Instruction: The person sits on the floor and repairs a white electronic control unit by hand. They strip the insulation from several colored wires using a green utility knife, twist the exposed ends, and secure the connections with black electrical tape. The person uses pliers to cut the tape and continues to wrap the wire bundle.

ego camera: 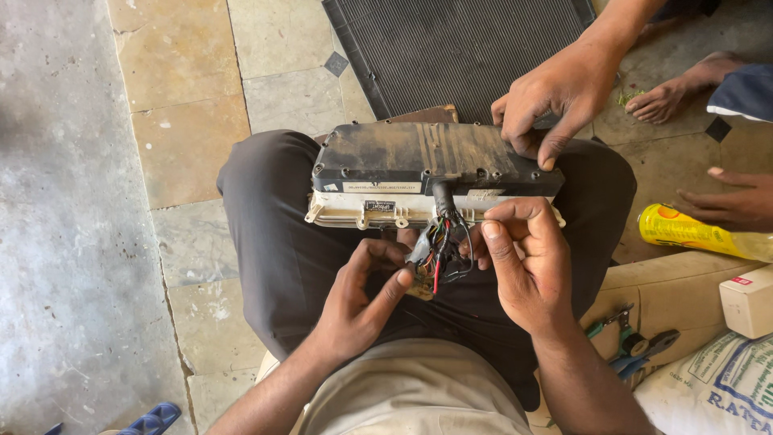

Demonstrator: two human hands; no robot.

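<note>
Wires (pixel 439 250) hanging from the dusty instrument cluster (pixel 431 173) at frame centre were pinched by both hands, left hand (pixel 358 302) and right hand (pixel 523 262) closed on them, while a co-worker's hand (pixel 555 97) steadied the cluster's upper right edge.

blue sandal (pixel 151 420) cut off, wire ends hidden

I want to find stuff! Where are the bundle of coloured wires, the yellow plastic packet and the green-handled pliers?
bundle of coloured wires (pixel 439 246), head view, middle of the strands
yellow plastic packet (pixel 684 229), head view, its yellow body
green-handled pliers (pixel 632 342), head view, near the joint
</note>
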